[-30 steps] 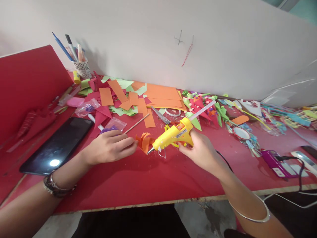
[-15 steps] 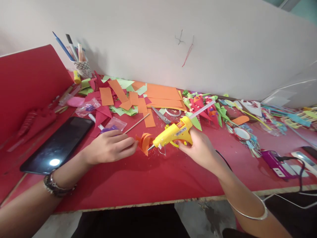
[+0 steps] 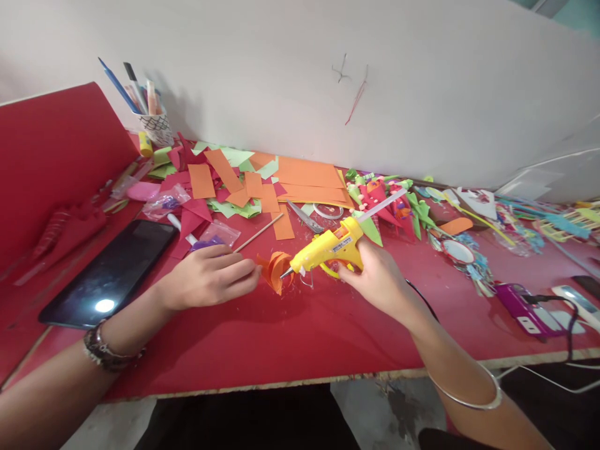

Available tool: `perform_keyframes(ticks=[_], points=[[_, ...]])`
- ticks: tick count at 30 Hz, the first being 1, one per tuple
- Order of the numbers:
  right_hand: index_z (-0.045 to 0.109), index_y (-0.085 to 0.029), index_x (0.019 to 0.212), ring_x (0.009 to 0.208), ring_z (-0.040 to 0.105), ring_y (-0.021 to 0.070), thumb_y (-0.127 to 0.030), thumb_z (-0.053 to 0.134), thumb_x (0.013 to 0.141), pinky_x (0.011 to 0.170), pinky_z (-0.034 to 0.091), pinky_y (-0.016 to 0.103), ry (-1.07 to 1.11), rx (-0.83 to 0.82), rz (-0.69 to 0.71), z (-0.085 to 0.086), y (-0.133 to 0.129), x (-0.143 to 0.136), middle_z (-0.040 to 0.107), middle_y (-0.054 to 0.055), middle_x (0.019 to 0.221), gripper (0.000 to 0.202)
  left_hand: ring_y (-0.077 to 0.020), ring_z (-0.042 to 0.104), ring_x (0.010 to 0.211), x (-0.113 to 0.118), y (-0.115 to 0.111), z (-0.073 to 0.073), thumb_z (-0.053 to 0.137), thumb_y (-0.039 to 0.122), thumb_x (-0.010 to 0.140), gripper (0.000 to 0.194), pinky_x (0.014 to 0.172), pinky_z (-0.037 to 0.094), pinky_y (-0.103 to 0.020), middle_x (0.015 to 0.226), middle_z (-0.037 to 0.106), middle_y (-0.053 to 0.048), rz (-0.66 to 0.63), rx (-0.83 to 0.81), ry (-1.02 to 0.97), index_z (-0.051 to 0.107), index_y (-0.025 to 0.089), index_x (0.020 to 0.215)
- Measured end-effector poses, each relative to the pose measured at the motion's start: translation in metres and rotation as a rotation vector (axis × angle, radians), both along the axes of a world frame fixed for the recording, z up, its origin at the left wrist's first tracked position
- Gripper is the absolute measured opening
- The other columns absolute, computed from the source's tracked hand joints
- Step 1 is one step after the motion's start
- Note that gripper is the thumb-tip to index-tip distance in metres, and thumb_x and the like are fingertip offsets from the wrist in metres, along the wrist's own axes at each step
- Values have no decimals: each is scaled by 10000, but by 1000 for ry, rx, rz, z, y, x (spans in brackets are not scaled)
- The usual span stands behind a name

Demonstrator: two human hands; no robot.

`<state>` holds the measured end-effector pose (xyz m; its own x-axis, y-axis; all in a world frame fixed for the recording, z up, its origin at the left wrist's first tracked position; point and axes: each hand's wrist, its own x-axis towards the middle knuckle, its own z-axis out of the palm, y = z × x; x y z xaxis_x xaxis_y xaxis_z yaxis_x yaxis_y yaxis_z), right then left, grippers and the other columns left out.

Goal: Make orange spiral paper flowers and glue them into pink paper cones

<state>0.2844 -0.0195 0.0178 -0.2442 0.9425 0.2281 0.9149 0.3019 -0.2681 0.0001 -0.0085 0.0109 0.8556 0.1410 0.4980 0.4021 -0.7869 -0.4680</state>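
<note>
My left hand [image 3: 210, 278] is closed, its fingertips pinching the left end of an orange curled-paper flower [image 3: 277, 270] just above the red tabletop [image 3: 262, 350]. My right hand [image 3: 377, 275] is wrapped round the handle of a yellow hot glue gun [image 3: 328, 247], with a clear glue stick [image 3: 382, 205] poking out of its back. The gun's metal nozzle points left and down at the flower's petals, touching or very close to them; which, I cannot tell. Behind the flower lie a thin wooden stick [image 3: 259, 232] and scissors [image 3: 304, 217], partly hidden by the gun.
Orange paper pieces [image 3: 226, 172] and red and green scraps cover the back. A phone [image 3: 110, 272] lies at left, near a pen cup [image 3: 157, 125]. Finished-looking paper flowers [image 3: 377, 197] sit behind the gun. At right are a purple power strip [image 3: 527, 312] and cables.
The glue gun's nozzle has shifted slightly up and right along the orange paper flower. My left hand keeps its hold, almost still.
</note>
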Motion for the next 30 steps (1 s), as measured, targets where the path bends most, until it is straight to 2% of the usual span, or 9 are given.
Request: perform_keyframes(ticks=[14,30], points=[[490,-159,864,508,502,146,-319,508,715,438,324,243,-13,-7,-35,0,3,-1,551,20,628,219,-79,544,525,-1,1,-1,472,87,820,120,559,433,-244,684,615,36,-14,5,6,535,175,770],[496,-148,894,481,465,127,-319,492,720,429,306,234,6,8,-29,2,6,-3,519,10,612,244,-94,556,542,-2,1,-1,429,71,838,159,552,424,-255,694,628,25,-22,6,8,541,167,777]])
